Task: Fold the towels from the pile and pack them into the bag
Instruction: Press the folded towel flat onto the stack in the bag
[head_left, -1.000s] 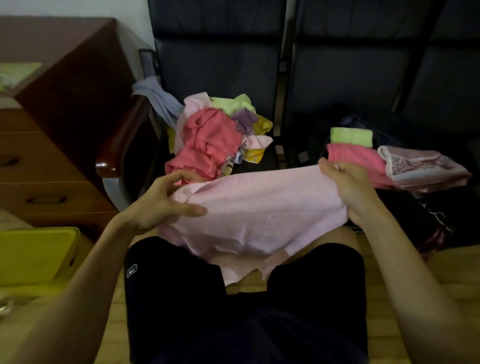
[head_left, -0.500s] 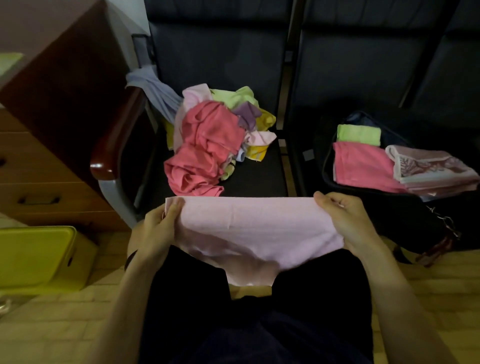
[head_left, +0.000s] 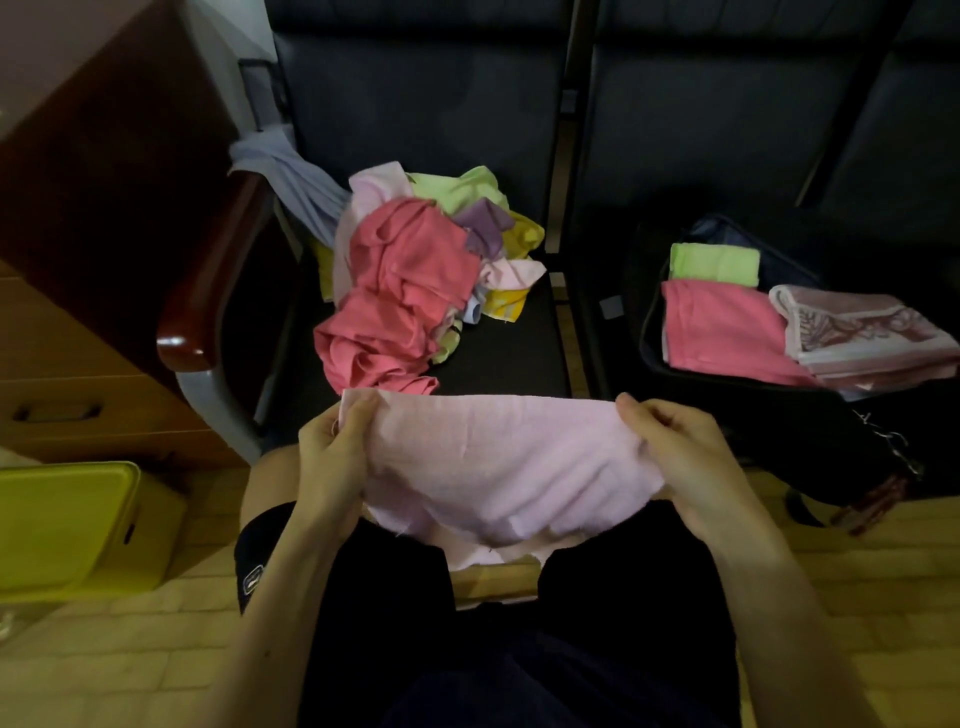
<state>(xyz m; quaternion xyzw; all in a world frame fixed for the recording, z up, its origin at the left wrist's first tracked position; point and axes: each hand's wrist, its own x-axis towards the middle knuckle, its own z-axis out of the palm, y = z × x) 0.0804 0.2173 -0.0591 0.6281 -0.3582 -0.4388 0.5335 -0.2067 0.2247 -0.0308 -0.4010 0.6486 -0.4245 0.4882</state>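
Note:
A pale pink towel (head_left: 498, 457) is stretched across my lap, folded over with its lower edge hanging between my knees. My left hand (head_left: 332, 457) pinches its left end and my right hand (head_left: 670, 447) pinches its right end. Just beyond it, on the dark chair seat, lies the pile of crumpled towels (head_left: 415, 280): hot pink, light green, purple, yellow and pale pink. To the right stands the open black bag (head_left: 727, 395), holding a folded green towel (head_left: 714, 264), a folded hot pink towel (head_left: 722, 332) and a folded patterned pink towel (head_left: 862, 338).
A wooden armrest (head_left: 208, 291) and a wooden drawer cabinet (head_left: 78, 260) stand to the left, with a lavender cloth (head_left: 291, 182) draped by the armrest. A yellow box (head_left: 67, 525) sits on the tiled floor at lower left. Dark chair backs (head_left: 431, 104) rise behind.
Both hands have lowered the pale pink towel from chest height toward my lap and drawn its top edge straight. My left hand shifted from lying over the cloth to pinching its left end.

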